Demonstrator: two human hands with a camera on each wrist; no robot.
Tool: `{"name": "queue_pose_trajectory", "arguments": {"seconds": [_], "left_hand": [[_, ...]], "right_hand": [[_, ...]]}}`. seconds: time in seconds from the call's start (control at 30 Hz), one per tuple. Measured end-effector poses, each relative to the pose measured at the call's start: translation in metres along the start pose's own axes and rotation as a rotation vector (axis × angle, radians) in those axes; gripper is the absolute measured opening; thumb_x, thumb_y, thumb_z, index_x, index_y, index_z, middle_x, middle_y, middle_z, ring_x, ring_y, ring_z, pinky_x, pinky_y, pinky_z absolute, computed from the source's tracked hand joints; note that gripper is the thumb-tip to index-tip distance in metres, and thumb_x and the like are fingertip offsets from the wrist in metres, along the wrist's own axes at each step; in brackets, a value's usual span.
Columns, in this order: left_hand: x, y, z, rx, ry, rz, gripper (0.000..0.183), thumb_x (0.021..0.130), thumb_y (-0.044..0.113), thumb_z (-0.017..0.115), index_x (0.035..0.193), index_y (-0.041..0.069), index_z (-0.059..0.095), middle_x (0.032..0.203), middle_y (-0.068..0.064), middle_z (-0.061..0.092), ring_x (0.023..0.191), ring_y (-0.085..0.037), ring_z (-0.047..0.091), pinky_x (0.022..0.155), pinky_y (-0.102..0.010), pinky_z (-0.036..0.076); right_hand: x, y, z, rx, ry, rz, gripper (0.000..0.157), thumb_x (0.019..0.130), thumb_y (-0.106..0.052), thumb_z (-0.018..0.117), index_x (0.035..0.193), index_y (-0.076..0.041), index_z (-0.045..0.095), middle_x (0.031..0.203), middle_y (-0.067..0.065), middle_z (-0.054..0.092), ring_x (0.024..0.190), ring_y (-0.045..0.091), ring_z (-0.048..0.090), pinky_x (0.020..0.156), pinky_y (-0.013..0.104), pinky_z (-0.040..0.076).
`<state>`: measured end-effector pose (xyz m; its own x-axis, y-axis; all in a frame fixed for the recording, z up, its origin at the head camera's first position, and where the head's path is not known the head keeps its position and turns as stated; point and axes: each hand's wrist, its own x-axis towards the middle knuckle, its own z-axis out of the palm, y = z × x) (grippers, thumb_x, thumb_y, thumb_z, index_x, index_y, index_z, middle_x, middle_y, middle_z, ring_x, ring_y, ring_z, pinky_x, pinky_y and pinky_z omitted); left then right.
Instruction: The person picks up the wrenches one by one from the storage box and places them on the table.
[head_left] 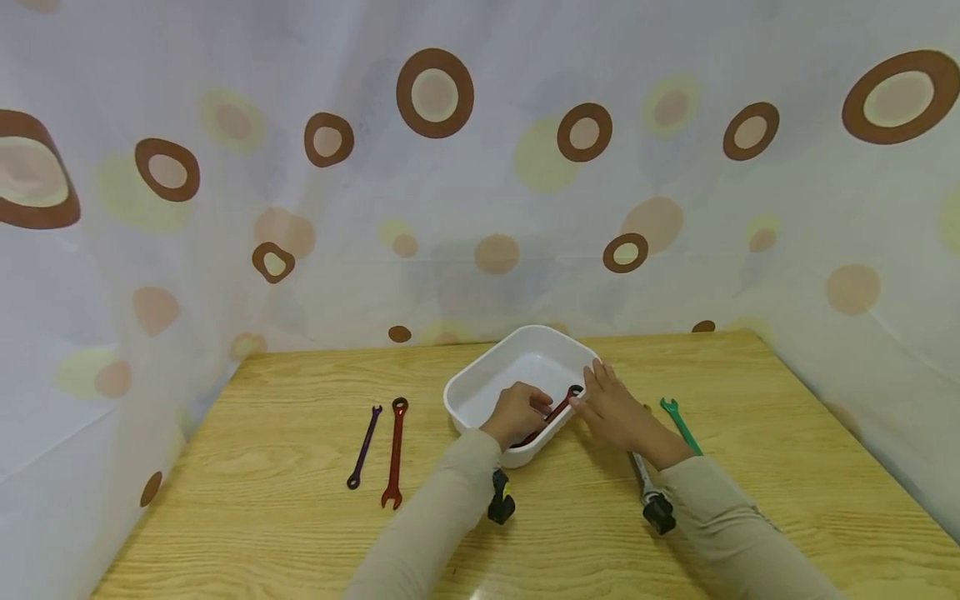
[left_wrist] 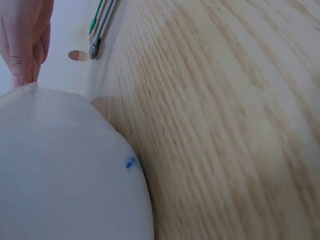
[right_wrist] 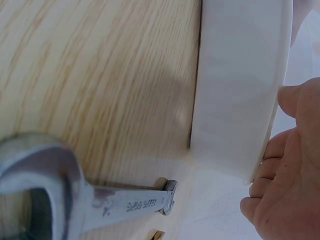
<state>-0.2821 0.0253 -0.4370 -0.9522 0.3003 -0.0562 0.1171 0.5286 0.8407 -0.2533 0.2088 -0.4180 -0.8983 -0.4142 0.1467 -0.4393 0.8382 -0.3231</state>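
Observation:
A white plastic bin (head_left: 480,367) stands near the middle of the table. My left hand (head_left: 516,414) reaches over its near side, and its thumb and fingertips meet at the shaft of a red wrench (head_left: 561,406) in the bin. That wrench's ring end lies by the right wall; its lower end is partly hidden by the near rim. With fairly straight fingers, my right hand (head_left: 618,417) touches the bin's right rim. In the right wrist view, the thumb and fingertips of the right hand (right_wrist: 285,185) rest against the rim of the bin (right_wrist: 240,90).
Left of the bin lie a purple wrench (head_left: 365,447) and a second red wrench (head_left: 396,454). Right of it, a silver wrench (right_wrist: 125,202) lies below my right wrist, with a green wrench (head_left: 681,427) farther right. A patterned curtain (head_left: 495,167) hangs behind the table.

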Motion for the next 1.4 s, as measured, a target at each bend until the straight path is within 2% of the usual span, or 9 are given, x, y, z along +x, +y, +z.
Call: {"name": "queue_pose_trajectory", "arguments": {"seconds": [0.1,0.33,0.7,1.0,1.23,1.4], "left_hand": [[0.0012,-0.0015,0.0007,0.02,0.001,0.006,0.035,0.072,-0.012,0.067,0.106,-0.001,0.072,0.09,-0.007,0.073,0.079,-0.009,0.063,0.068,-0.018,0.049],[-0.0001,0.0009,0.0007,0.059,-0.001,0.016,0.031,0.073,-0.009,0.07,0.102,-0.001,0.073,0.09,-0.008,0.073,0.079,-0.01,0.063,0.068,-0.019,0.048],[0.0039,0.0007,0.0031,0.091,0.021,-0.03,0.026,0.072,-0.001,0.078,0.097,0.003,0.074,0.082,-0.004,0.073,0.069,-0.007,0.062,0.059,-0.019,0.048],[0.0048,-0.0016,0.0045,0.081,0.016,-0.002,0.019,0.07,-0.001,0.079,0.088,0.003,0.074,0.079,-0.005,0.072,0.065,-0.006,0.06,0.055,-0.018,0.047],[0.0023,0.0021,0.0035,0.067,-0.003,-0.033,0.027,0.073,0.001,0.078,0.099,-0.003,0.07,0.083,-0.007,0.071,0.068,-0.009,0.062,0.059,-0.02,0.05],[0.0044,-0.0001,0.0046,0.038,-0.029,-0.039,0.026,0.075,0.0,0.076,0.1,-0.003,0.069,0.082,-0.007,0.071,0.071,-0.01,0.063,0.062,-0.02,0.05]], "right_hand": [[-0.0003,-0.0002,0.0003,-0.005,0.001,0.001,0.062,0.104,-0.024,0.041,0.137,0.026,0.025,0.144,0.046,0.014,0.136,0.058,0.01,0.109,0.063,0.019],[-0.0003,0.0018,0.003,0.009,-0.016,0.011,0.064,0.104,-0.027,0.04,0.138,0.025,0.023,0.146,0.045,0.011,0.137,0.057,0.008,0.11,0.063,0.017],[-0.0019,0.001,0.001,0.021,-0.017,0.008,0.064,0.104,-0.026,0.041,0.139,0.024,0.022,0.147,0.044,0.011,0.137,0.057,0.007,0.109,0.064,0.016],[-0.0011,0.0023,0.0022,0.017,-0.016,0.016,0.065,0.104,-0.028,0.04,0.138,0.025,0.023,0.146,0.045,0.011,0.137,0.057,0.007,0.11,0.063,0.016],[-0.0017,0.0028,0.0029,0.008,-0.006,0.013,0.064,0.105,-0.028,0.04,0.138,0.025,0.024,0.145,0.045,0.012,0.137,0.057,0.008,0.109,0.063,0.017],[-0.0016,0.0028,0.0029,0.007,-0.001,0.0,0.064,0.105,-0.028,0.039,0.138,0.024,0.025,0.145,0.045,0.013,0.137,0.057,0.008,0.109,0.063,0.017]]}}
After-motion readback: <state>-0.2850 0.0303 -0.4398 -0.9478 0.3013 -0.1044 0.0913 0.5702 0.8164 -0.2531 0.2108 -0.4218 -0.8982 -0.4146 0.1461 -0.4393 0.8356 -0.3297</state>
